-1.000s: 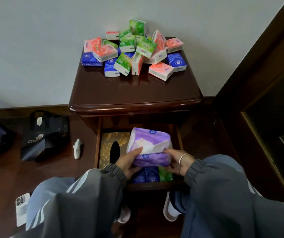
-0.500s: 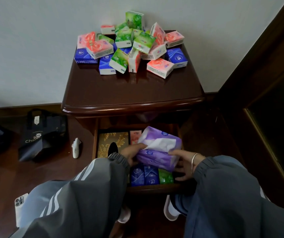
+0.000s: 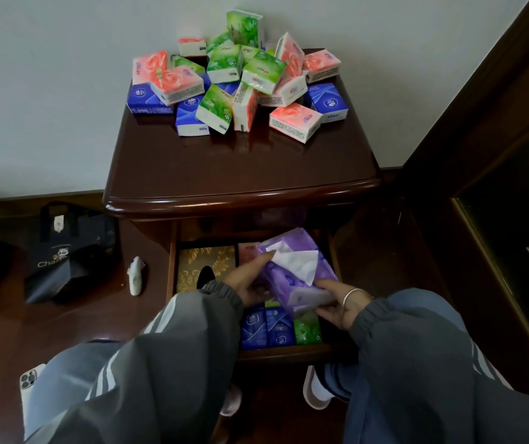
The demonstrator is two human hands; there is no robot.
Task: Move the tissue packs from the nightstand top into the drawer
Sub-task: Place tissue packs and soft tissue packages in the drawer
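Since a moment ago I have tilted the purple tissue pack (image 3: pixel 295 270) and swung it toward the right side of the open drawer (image 3: pixel 288 350), low in the centre of the frame. My left hand (image 3: pixel 247 280) grips its left end, fingers curled around the wrapper; my right hand (image 3: pixel 336 302), a bangle on its wrist, clasps the lower right corner from beneath. White tissue shows through the pack's torn top. Beneath it, along the drawer's front, two blue packs (image 3: pixel 268 326) and a green pack (image 3: pixel 308 328) stand side by side, with a gold patterned tissue box (image 3: pixel 204 262) at the drawer's left. In the upper centre, a heap of small tissue packs (image 3: pixel 237 81), pink, green and blue, remains on the nightstand (image 3: pixel 240 168) against the wall. A dark bag (image 3: pixel 71 251) sits on the floor at left.
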